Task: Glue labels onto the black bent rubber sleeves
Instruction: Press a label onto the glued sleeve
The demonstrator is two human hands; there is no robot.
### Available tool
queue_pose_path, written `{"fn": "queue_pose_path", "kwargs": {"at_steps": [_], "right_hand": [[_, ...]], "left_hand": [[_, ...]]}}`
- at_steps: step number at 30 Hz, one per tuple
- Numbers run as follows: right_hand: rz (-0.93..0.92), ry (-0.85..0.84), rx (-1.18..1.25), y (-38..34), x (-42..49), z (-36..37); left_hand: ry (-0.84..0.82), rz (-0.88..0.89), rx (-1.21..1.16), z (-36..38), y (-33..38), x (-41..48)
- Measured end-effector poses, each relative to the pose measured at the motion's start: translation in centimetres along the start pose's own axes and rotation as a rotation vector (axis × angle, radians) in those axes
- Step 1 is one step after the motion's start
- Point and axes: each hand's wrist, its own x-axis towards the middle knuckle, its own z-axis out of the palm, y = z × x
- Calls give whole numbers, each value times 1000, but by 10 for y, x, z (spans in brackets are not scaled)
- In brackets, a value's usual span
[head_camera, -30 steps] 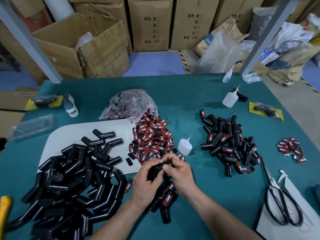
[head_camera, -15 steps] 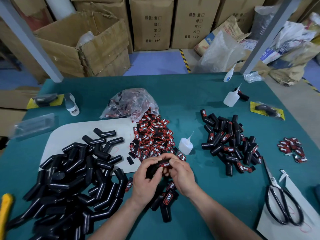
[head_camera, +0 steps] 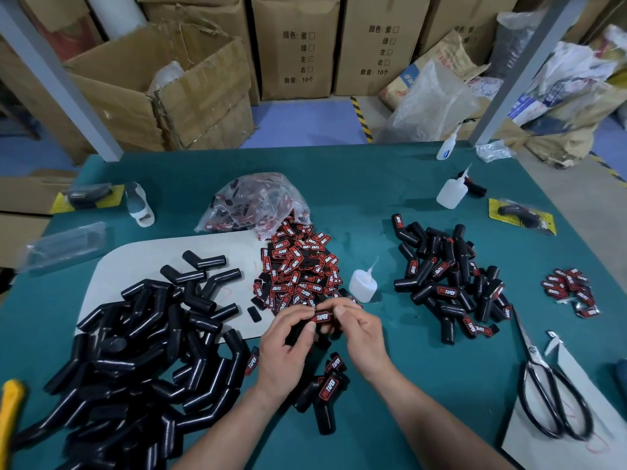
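Both hands meet over the near middle of the green worktop [head_camera: 373, 205], holding one black bent rubber sleeve [head_camera: 298, 330] between them, lifted off the surface. The left hand [head_camera: 288, 344] curls its fingers round the sleeve's lower limb, its thumb lying beside the left end of a red-and-black TAPER label [head_camera: 321, 317] that sits on the sleeve's upper side. The right hand [head_camera: 361, 330] pinches the sleeve at the label's right end, thumb on top and fingers curled beneath.

Just below the hands lie a few labelled sleeves [head_camera: 327, 388] on the worktop. To the left, a large heap of bare sleeves [head_camera: 135, 351] spreads over a white board [head_camera: 142, 259] and onto the worktop. Just beyond the hands is a pile of loose labels [head_camera: 298, 269], with a clear plastic bag of labels [head_camera: 258, 205] behind it. A small glue bottle [head_camera: 362, 283] stands upright just right of that pile. Farther right is a heap of finished sleeves [head_camera: 448, 286], and beyond it a smaller cluster of labels [head_camera: 570, 290]. A second glue bottle [head_camera: 451, 193] stands toward the far right, and black-handled scissors [head_camera: 549, 395] lie near the right edge.
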Motion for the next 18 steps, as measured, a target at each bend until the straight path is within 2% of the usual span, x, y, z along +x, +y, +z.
{"fn": "queue_pose_path", "kwargs": {"at_steps": [2,6,18], "right_hand": [[-56,-35,-53,1,-1,0],[-116,-2,-129,2,-1,2],[-105,-15,-137,2,-1,4]], "left_hand": [[1,-13,12,-1,0,0],[-4,-20,20,0,0,0],[3,-112,18,0,1,2]]}}
